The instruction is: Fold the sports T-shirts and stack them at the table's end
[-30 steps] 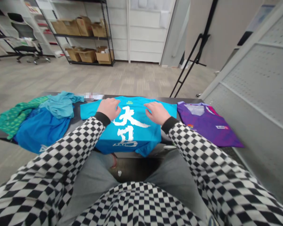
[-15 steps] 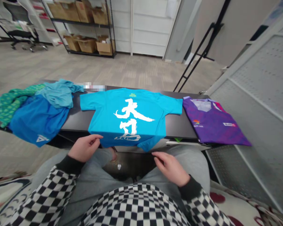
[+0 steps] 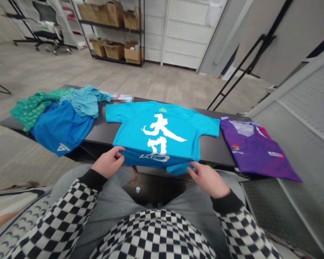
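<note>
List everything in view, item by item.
T-shirt: one, turquoise with white brush lettering, spread on the table's middle
Table: one, black, across the front of the view
Jersey: one, purple, on the table's right
Blue garment: one, bright blue, on the table's left
Light-blue garment: one, pale blue, atop the blue garment
Green garment: one, patterned green, at the table's left end
Cardboard boxes: several, brown, on black shelving at the back
Office chair: one, black, far back left
Left hand: one, at the T-shirt's near hem
Right hand: one, at the same hem
Sleeves: two, black-and-white check, on the person's arms
</note>
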`<move>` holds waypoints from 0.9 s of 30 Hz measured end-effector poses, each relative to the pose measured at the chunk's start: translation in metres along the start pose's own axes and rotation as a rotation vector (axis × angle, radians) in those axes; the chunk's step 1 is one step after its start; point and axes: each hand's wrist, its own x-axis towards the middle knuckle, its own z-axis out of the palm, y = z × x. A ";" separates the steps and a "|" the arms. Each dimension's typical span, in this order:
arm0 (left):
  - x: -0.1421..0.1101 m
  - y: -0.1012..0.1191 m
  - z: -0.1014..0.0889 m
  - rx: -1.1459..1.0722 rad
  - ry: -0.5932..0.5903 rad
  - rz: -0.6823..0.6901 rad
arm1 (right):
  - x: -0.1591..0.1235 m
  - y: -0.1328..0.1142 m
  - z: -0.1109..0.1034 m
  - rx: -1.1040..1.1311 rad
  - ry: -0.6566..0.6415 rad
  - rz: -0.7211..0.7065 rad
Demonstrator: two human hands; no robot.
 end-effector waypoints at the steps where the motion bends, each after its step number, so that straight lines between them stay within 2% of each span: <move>1: -0.001 -0.001 0.000 -0.003 -0.011 -0.002 | -0.005 0.012 -0.001 0.023 0.014 0.029; 4: 0.002 0.000 0.002 -0.013 -0.027 -0.026 | -0.020 0.042 -0.008 0.042 0.052 0.161; 7: 0.007 0.004 0.004 -0.009 -0.022 -0.059 | -0.031 0.051 -0.017 0.039 0.087 0.260; 9: 0.010 0.007 0.004 0.002 -0.011 -0.071 | -0.034 0.043 -0.021 0.133 0.104 0.190; 13: 0.011 0.008 0.004 0.024 0.005 -0.086 | -0.027 0.018 -0.021 0.358 0.082 -0.058; 16: 0.010 0.005 0.004 0.027 -0.001 -0.091 | -0.016 0.017 -0.020 0.375 0.123 -0.046; 21: 0.005 0.004 0.002 0.018 -0.022 -0.094 | -0.012 0.034 -0.029 0.304 0.163 0.058; 23: 0.003 0.008 -0.001 0.033 0.030 -0.065 | -0.014 0.035 -0.031 0.309 0.243 0.077; 25: 0.002 0.012 -0.005 0.070 0.141 -0.028 | -0.015 0.033 -0.031 0.316 0.342 0.073; 27: 0.003 0.015 -0.009 0.114 0.225 -0.019 | -0.016 0.032 -0.027 0.304 0.388 0.063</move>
